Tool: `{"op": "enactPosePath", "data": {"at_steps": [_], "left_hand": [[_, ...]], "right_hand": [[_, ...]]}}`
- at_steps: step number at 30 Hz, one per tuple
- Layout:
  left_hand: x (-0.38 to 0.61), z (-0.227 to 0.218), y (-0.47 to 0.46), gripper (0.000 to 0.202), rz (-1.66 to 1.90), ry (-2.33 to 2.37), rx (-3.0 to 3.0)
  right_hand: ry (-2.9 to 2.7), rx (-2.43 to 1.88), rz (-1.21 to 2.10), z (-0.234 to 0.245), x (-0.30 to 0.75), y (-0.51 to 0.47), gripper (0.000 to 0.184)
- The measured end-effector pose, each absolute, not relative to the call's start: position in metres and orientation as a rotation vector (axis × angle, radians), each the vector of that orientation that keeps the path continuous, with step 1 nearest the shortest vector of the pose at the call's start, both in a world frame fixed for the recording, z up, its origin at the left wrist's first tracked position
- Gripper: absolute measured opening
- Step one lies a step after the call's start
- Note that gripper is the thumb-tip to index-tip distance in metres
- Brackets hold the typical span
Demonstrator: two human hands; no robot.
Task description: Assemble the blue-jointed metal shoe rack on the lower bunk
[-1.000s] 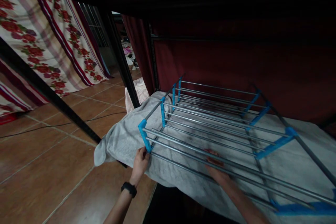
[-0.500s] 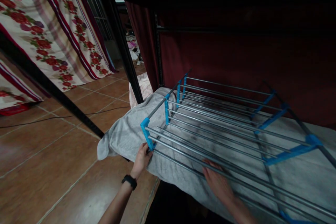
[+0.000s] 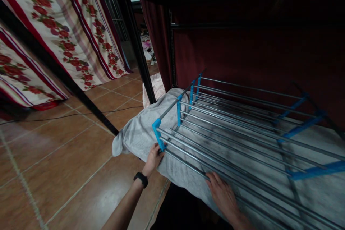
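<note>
A shoe rack of grey metal tubes (image 3: pixel 229 140) with blue plastic brackets (image 3: pixel 157 133) lies on a grey blanket (image 3: pixel 140 133). My left hand (image 3: pixel 153 157), with a black band on the wrist, is closed at the rack's near left lower corner, its fingertips partly hidden by the bracket. Farther right, my right hand (image 3: pixel 222 194) is at the lowest front tube (image 3: pixel 185 163), fingers bent round it. The rack's near right end runs out of view.
Black metal posts (image 3: pixel 141 54) and a slanting black bar (image 3: pixel 81 97) frame the left side. Dark red cloth (image 3: pixel 242 57) hangs behind the rack. A flowered curtain (image 3: pixel 72 36) hangs over the tiled floor (image 3: pixel 78 158), where a thin cable (image 3: pixel 81 114) runs.
The view has shifted, so the scene sits farther right. My right hand has drawn back from between the tubes to the front tube. My left hand stays at the corner bracket.
</note>
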State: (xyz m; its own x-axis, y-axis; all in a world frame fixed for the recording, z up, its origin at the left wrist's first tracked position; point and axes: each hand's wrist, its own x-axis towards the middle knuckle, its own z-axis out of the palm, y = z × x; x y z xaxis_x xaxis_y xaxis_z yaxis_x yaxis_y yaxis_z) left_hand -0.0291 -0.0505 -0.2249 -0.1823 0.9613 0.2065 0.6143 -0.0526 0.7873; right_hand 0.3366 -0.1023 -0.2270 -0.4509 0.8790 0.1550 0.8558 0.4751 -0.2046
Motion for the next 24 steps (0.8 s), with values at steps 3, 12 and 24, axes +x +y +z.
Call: {"op": "enactPosePath", "data": {"at_steps": [3, 12, 24], "left_hand": [[-0.029, -0.2274, -0.0505, 0.009, 1.13, 1.814, 1.666], [-0.0298, -0.2314, -0.0489, 0.006, 1.149, 1.802, 1.654], [-0.0279, -0.2293, -0.0494, 0.009, 1.152, 1.822, 1.641]], "right_hand": [[-2.476, -1.488, 0.147, -0.2284, 0.3372, -0.1037, 0.033], [-2.499, -1.485, 0.155, -0.2236, 0.3365, -0.1029, 0.033], [-2.532, -1.415, 0.052, -0.2248, 0.3384, -0.1022, 0.032]]}}
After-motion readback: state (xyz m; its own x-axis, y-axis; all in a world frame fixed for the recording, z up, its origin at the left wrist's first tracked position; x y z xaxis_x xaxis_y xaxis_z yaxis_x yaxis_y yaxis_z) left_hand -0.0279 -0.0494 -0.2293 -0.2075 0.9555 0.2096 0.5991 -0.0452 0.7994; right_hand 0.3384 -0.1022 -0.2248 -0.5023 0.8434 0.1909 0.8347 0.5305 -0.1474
